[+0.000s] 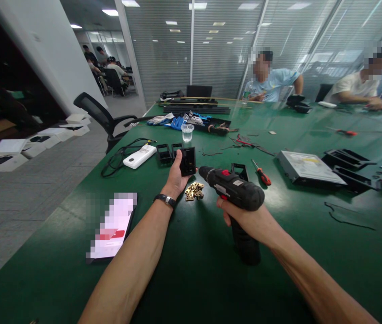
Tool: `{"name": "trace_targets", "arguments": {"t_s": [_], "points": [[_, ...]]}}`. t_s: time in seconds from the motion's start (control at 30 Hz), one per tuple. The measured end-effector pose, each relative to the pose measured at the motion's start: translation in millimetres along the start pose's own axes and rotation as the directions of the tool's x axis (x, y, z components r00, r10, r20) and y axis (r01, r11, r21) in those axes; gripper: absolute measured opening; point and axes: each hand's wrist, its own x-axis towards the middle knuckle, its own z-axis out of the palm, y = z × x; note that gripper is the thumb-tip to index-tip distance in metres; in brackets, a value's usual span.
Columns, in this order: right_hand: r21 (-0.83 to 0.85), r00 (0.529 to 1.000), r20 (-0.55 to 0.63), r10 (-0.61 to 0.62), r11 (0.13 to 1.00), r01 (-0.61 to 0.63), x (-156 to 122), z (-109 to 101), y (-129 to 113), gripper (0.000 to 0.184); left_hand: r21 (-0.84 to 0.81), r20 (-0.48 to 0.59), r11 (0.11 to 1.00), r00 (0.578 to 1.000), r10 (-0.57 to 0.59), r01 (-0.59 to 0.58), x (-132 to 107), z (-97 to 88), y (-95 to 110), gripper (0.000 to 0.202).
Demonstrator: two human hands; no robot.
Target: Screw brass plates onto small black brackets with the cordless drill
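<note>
My left hand [176, 177] is closed around a black plastic box-shaped part [188, 161], thumb on its near edge. My right hand [241, 215] grips a black cordless drill [233, 185] by the handle. The drill points left, its tip right beside the side of the black part; whether they touch I cannot tell. Below the part lies a small heap of brass-coloured metal pieces [194, 191]. Similar black frames [164, 154] stand just behind my left hand, and another black frame [240, 170] sits partly hidden behind the drill.
On the green table [191, 270] are a phone [114, 227], a white power bank [140, 156] with a black cable, a clear plastic cup [187, 132], a screwdriver [262, 173] and a metal drive box [310, 168]. Gloves [179, 121] lie further back. Two people sit across the table.
</note>
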Motion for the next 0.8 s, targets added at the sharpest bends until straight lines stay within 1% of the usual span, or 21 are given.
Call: {"name": "trace_targets", "arguments": {"t_s": [0.1,0.2,0.33,0.47,0.63,0.8], "points": [[-0.005,1.0,-0.005,-0.022,1.0,0.022,-0.7,-0.4,-2.5,0.031,-0.003,-0.001,1.0,1.0,0.001,-0.001,0.4,-0.6,-0.5,0.052],[-0.006,1.0,-0.003,-0.02,1.0,0.02,-1.2,-0.4,-4.7,0.033,-0.005,0.004,1.0,1.0,0.0,0.0,0.8,-1.0,-1.0,0.054],[-0.002,1.0,-0.017,-0.024,1.0,0.024,-0.8,0.5,-2.5,0.032,-0.005,0.009,1.0,1.0,-0.002,0.002,0.5,-0.9,-0.6,0.054],[-0.015,1.0,-0.004,0.002,1.0,-0.002,-0.1,0.6,0.5,0.035,-0.002,-0.001,1.0,1.0,-0.008,0.008,-0.2,-0.5,0.0,0.053],[-0.028,1.0,-0.006,-0.01,1.0,0.01,-0.8,-0.1,-1.3,0.037,-0.006,-0.003,1.0,1.0,0.003,-0.003,0.0,-0.4,-0.2,0.051],[-0.017,1.0,0.002,0.026,1.0,-0.025,-0.8,0.3,-0.2,0.037,0.0,0.006,1.0,1.0,0.002,-0.002,0.3,-0.3,-0.4,0.053]]}}
